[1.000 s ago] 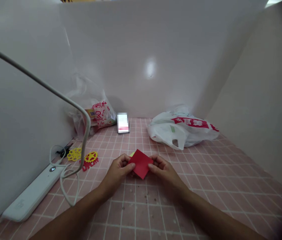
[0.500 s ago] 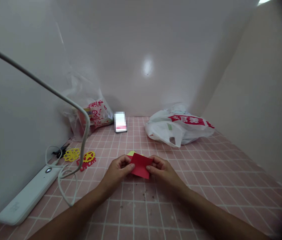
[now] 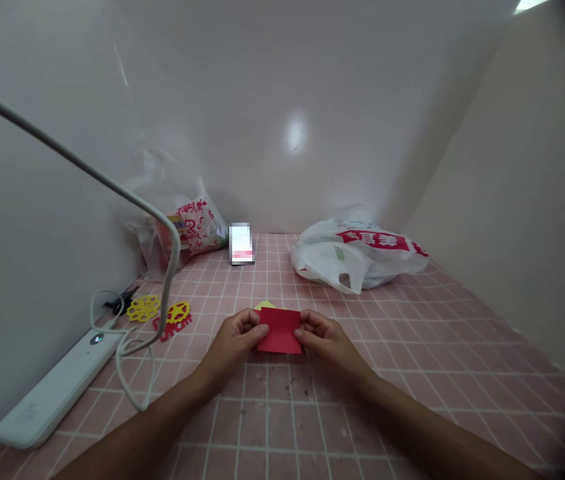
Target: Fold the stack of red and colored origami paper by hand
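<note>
A small red sheet of paper (image 3: 280, 331) is held up between both hands, its top edge nearly level. My left hand (image 3: 236, 341) pinches its left edge, thumb on the front face. On the opposite edge, my right hand (image 3: 326, 339) pinches the sheet in the same way, fingers behind. Yellow paper (image 3: 265, 305) peeks out above and behind the red sheet; most of it is hidden. More red shows by my left fingers, but I cannot tell whether it is a separate piece.
On the left lie yellow cut-out shapes (image 3: 144, 309), a red cut-out (image 3: 174, 328), black scissors (image 3: 125, 301) and a white power bank (image 3: 57, 390) with a looping cable (image 3: 169, 233). Behind stand a clear bag (image 3: 197, 223), a lit phone (image 3: 241, 244) and a white plastic bag (image 3: 332, 260).
The red paper has turned from a tilt to nearly level, its right side rising slightly. Both hands keep their pinch and have barely moved.
</note>
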### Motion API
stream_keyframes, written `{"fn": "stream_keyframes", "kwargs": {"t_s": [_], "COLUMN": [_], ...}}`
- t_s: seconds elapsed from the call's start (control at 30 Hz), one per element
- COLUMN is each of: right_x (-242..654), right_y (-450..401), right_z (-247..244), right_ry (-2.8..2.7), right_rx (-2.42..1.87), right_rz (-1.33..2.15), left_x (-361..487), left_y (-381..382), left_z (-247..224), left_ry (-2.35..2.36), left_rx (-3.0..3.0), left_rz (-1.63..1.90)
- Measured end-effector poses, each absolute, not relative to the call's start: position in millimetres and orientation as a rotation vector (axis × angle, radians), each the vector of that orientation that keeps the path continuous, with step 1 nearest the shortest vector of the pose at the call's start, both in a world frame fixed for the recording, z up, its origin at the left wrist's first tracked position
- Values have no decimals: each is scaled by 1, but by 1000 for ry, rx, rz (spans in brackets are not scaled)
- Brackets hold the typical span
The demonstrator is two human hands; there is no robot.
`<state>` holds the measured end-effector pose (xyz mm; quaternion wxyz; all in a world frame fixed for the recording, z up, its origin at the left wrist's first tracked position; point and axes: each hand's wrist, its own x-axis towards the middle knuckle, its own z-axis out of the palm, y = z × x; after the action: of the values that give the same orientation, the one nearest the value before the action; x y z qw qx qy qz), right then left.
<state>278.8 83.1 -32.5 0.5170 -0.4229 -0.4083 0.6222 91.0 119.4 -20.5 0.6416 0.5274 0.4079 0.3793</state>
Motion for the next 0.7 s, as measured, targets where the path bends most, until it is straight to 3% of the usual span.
{"fn": "stream_keyframes", "kwargs": {"t_s": [0.7], "right_x": [280], "right_y": [82], "right_z": [-35], "right_ry": [-910], "right_rx": [-937], "right_rz": [1524], "left_x": [91], "left_y": [122], "left_z": [-24], "left_ry": [920], "left_rx": [1203], "left_rz": [848]}}
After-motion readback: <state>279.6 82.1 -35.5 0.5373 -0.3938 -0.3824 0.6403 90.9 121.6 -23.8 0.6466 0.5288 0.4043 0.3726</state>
